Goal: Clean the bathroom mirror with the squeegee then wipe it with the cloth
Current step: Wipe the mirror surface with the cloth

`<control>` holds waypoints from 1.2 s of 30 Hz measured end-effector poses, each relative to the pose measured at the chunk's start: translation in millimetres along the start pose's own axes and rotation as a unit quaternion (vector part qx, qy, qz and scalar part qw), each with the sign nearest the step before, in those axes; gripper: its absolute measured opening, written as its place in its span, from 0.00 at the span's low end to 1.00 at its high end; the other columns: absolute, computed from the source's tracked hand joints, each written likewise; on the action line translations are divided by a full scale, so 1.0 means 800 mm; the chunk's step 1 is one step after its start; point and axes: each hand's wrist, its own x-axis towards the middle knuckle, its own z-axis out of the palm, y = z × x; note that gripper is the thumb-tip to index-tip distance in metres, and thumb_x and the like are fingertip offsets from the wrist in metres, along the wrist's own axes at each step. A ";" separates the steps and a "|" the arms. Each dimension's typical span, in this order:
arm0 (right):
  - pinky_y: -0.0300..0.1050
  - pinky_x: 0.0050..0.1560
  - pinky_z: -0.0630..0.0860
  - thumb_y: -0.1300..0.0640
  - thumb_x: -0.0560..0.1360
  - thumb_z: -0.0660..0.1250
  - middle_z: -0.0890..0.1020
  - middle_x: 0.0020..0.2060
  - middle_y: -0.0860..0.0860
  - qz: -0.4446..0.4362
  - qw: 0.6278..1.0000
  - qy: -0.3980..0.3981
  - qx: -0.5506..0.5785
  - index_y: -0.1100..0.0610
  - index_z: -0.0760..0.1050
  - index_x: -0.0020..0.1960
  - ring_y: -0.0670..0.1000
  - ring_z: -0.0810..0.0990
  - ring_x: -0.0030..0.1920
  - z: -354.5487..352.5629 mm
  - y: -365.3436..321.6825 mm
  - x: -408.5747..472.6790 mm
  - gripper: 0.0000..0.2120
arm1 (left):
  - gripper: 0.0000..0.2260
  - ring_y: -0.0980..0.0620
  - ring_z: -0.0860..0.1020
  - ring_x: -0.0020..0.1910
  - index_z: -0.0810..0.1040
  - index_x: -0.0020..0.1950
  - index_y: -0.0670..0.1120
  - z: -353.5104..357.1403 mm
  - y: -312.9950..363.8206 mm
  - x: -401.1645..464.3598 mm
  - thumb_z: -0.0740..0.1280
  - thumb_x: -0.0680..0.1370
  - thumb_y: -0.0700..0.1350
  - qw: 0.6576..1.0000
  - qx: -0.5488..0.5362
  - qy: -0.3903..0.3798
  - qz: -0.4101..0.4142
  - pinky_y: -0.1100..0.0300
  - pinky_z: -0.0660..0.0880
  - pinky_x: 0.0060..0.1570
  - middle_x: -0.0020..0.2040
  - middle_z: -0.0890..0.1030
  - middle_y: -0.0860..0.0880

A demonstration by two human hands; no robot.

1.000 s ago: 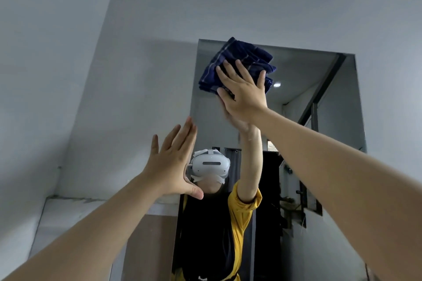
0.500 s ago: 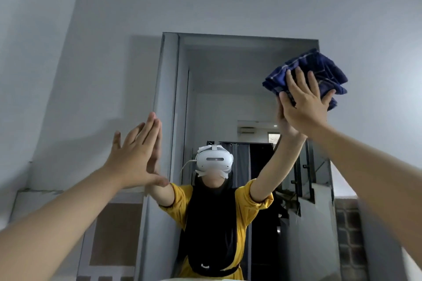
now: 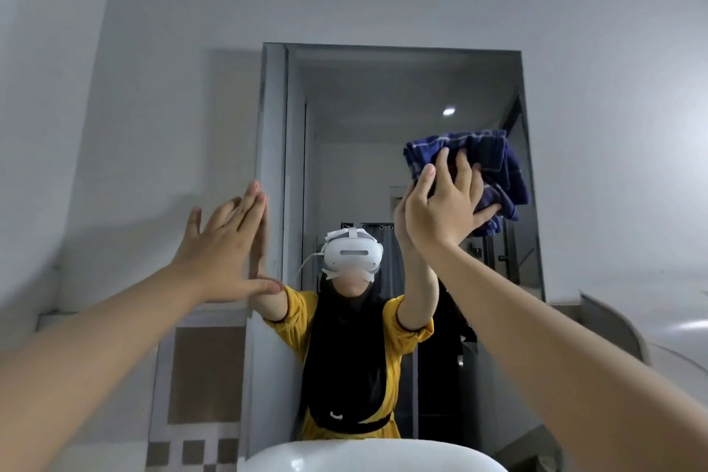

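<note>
The tall rectangular bathroom mirror hangs on the grey wall straight ahead and reflects me. My right hand presses a bunched dark blue checked cloth against the glass near the mirror's right edge, about halfway up. My left hand is raised flat with fingers spread, resting against the mirror's left edge and the wall beside it, holding nothing. No squeegee is in view.
A white washbasin curves along the bottom of the frame below the mirror. Brown and white tiles cover the wall low on the left. A ledge runs along the right wall.
My right hand has dragged the cloth from the mirror's top left across to the right side and then downward. The view has tilted down, bringing the washbasin into sight. My left hand stays at the left edge.
</note>
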 end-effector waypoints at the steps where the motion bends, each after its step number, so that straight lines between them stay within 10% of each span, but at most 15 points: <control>1: 0.69 0.69 0.41 0.47 0.80 0.50 0.59 0.75 0.45 0.008 1.000 0.006 0.008 0.43 0.61 0.73 0.51 0.52 0.75 0.005 -0.012 -0.009 0.21 | 0.60 0.46 0.40 0.76 0.25 0.71 0.48 0.002 -0.003 -0.003 0.57 0.59 0.79 1.000 -0.006 -0.008 0.006 0.33 0.45 0.70 0.71 0.22 0.53; 16: 0.65 0.69 0.44 0.49 0.76 0.62 0.68 0.69 0.45 -0.182 0.980 -0.043 0.065 0.44 0.71 0.67 0.51 0.59 0.70 0.091 -0.160 -0.097 0.19 | 0.63 0.50 0.31 0.74 0.20 0.68 0.53 0.058 -0.029 -0.047 0.67 0.58 0.75 0.992 -0.088 -0.029 0.088 0.37 0.39 0.71 0.70 0.22 0.55; 25: 0.71 0.68 0.50 0.48 0.73 0.66 0.72 0.67 0.47 -0.370 0.928 -0.047 -0.008 0.44 0.75 0.64 0.52 0.63 0.70 0.078 -0.106 -0.086 0.19 | 0.60 0.56 0.27 0.71 0.21 0.67 0.57 0.070 -0.032 -0.050 0.68 0.61 0.72 0.983 -0.157 -0.050 0.084 0.34 0.38 0.70 0.71 0.24 0.58; 36: 0.78 0.64 0.40 0.40 0.75 0.56 0.53 0.77 0.51 -0.233 0.960 -0.049 -0.148 0.39 0.58 0.70 0.57 0.45 0.77 0.000 0.025 -0.005 0.24 | 0.62 0.58 0.29 0.70 0.22 0.67 0.60 0.071 -0.031 -0.048 0.68 0.56 0.75 0.981 -0.175 -0.059 0.060 0.31 0.42 0.68 0.71 0.25 0.61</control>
